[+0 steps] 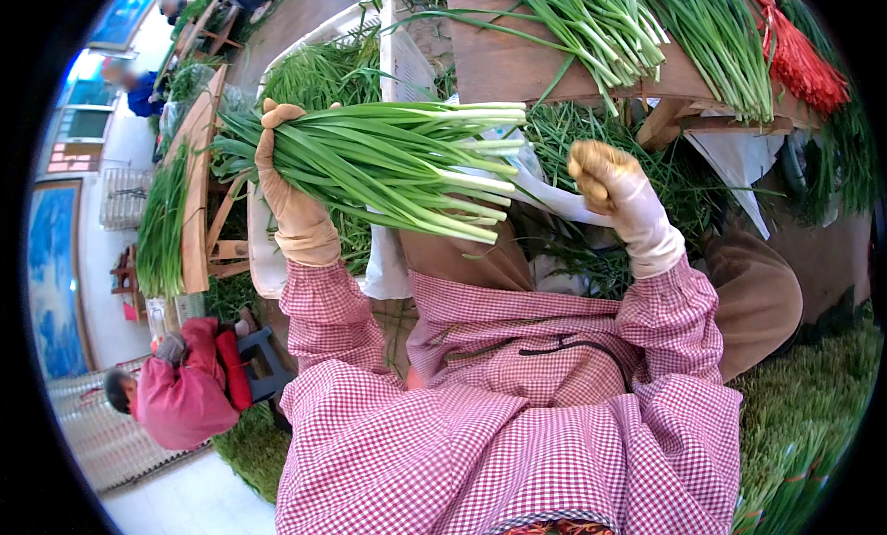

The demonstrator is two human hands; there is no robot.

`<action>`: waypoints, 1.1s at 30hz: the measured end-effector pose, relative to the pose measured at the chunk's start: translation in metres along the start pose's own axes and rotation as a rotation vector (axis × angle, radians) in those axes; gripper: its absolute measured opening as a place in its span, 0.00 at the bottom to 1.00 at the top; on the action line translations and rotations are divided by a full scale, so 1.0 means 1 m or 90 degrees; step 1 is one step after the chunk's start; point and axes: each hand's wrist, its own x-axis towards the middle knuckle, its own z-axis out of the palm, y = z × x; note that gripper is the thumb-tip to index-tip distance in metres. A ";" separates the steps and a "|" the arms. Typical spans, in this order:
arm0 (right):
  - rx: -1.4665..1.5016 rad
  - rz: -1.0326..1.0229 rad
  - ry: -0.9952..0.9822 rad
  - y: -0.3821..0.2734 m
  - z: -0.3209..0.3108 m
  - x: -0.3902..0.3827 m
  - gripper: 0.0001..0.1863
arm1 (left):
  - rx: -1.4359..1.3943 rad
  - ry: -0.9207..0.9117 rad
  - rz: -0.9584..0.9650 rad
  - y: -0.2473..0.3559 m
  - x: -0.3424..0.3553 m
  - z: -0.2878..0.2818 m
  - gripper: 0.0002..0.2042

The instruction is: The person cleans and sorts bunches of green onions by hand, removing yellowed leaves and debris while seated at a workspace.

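My left hand (pixel 287 188), in a pale tan glove, grips a bunch of garlic chives (pixel 388 161) around its leafy end. The bunch lies sideways in the air before me. Its loose white stalk ends fan out toward the right. Apart from the bunch, to its right, my right hand (pixel 621 186) is raised in a glove with yellowed fingers. Those fingers are curled into a fist and slightly blurred; whatever they may hold is hidden. Behind the bunch stands a white plastic crate (pixel 407 59) filled with green leaves (pixel 319 73).
A wooden table (pixel 490 59) ahead carries chive bunches (pixel 591 27) and a bundle of red strips (pixel 806 68). Loose leaves (pixel 637 156) lie beneath it. Another wooden table (pixel 196 212) stands at left, near a seated person (pixel 189 387). More greens (pixel 813 415) cover the floor at right.
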 end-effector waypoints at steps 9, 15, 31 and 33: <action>-0.021 -0.045 -0.152 0.010 0.047 0.023 0.24 | 0.051 -0.004 0.003 -0.001 0.005 0.000 0.10; -0.226 0.090 -0.076 0.002 0.033 0.003 0.14 | 0.427 -0.023 0.161 0.034 0.014 -0.003 0.11; 0.150 -0.115 -0.102 -0.022 0.054 0.024 0.16 | 0.131 0.055 0.000 -0.014 0.008 0.029 0.13; 0.071 -0.113 -0.065 -0.020 0.056 0.022 0.16 | 0.154 0.075 0.021 -0.015 0.005 0.029 0.13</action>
